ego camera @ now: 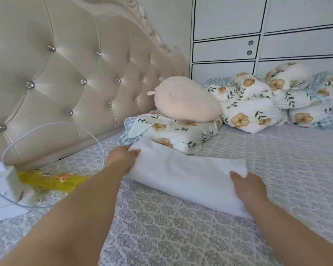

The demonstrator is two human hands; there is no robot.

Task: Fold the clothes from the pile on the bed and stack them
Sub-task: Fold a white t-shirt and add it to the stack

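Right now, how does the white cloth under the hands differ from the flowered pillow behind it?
The white cloth is plain and lies flat; the flowered pillow is printed and plump. Both hands, left hand and right hand, grip the cloth; the pillow bears a peach cushion. Both rest on the bed.

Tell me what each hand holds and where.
Both grip the white cloth: left hand pinches its far-left corner, right hand its right end.

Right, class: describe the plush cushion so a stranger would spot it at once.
Start at the tufted headboard and follow it right to the floral pillow lying at its foot. The plush cushion sits on that pillow: plain peach and rounded, while the bedding around it is flower-printed.
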